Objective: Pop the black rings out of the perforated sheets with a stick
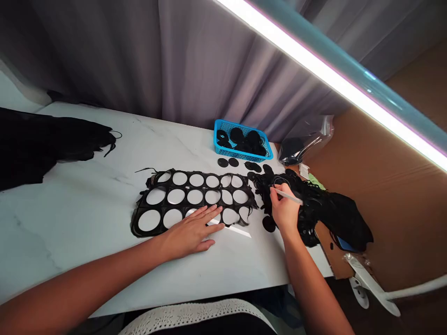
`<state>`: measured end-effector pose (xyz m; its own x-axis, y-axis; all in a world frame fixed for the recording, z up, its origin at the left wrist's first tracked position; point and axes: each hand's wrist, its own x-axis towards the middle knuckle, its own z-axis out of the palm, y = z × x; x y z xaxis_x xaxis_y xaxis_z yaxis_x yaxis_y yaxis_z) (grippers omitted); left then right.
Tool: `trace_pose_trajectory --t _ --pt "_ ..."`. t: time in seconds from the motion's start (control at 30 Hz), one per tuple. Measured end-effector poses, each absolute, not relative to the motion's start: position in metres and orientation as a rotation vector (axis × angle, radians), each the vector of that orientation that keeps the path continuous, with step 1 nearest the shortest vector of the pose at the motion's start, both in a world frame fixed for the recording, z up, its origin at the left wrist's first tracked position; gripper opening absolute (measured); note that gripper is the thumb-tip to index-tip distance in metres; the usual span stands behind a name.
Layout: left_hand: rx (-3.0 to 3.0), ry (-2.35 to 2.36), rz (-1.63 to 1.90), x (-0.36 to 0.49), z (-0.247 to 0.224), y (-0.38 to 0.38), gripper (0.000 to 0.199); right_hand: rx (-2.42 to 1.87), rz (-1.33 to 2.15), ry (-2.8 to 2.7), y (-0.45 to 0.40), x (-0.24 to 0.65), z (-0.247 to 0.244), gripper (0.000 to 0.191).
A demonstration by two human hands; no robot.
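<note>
A black sheet with rows of round holes (165,207) lies flat on the white table (87,209). My left hand (193,230) rests palm down on its lower edge, fingers spread. My right hand (285,209) pinches a thin pale stick-like tool (288,195) over the left side of a heap of black scraps (310,195). The tool's tip is too small to make out. Loose black discs (222,162) lie above the sheet, and another black disc (268,224) is beside my right wrist.
A blue basket (240,152) of black round pieces stands at the back. Beside it is a clear plastic bag (307,139). Black material (42,144) lies at the far left. A bright tube lamp (328,74) crosses overhead, and brown board (394,195) stands at right.
</note>
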<state>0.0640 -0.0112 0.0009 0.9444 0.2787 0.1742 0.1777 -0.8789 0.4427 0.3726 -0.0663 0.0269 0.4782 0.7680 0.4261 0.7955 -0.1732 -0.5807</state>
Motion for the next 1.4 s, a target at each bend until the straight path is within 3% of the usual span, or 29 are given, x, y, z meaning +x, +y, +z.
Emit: trace_pose_trajectory --t 0.2,0.4,0.57,0.87,1.1,1.27,1.4 --pt "2.7 0.38 0.325 0.049 0.022 -0.017 0.057 -1.604 0.807 -1.186 -0.056 0.326 0.035 0.029" --pt "2.777 0.484 0.294 0.024 0.008 -0.027 0.051 -1.446 1.273 -1.286 -0.072 0.266 0.022 0.024" --pt "2.776 0.493 0.323 0.021 0.0 -0.03 0.05 -1.498 1.013 -1.62 -0.088 0.25 0.019 0.023" --pt "2.781 0.502 0.31 0.02 -0.002 -0.03 0.056 -1.533 0.835 -1.718 -0.091 0.245 0.018 0.023" --pt "2.749 0.521 0.314 0.021 0.0 -0.028 0.052 -1.387 0.402 -2.209 -0.098 0.247 0.01 0.015" --pt "2.714 0.515 0.334 0.018 0.003 -0.029 0.053 -1.761 0.096 -1.689 -0.057 0.306 0.016 0.016" --pt "2.694 0.533 0.314 0.018 0.01 -0.03 0.052 -1.789 0.411 -1.416 -0.029 0.332 0.024 0.024"
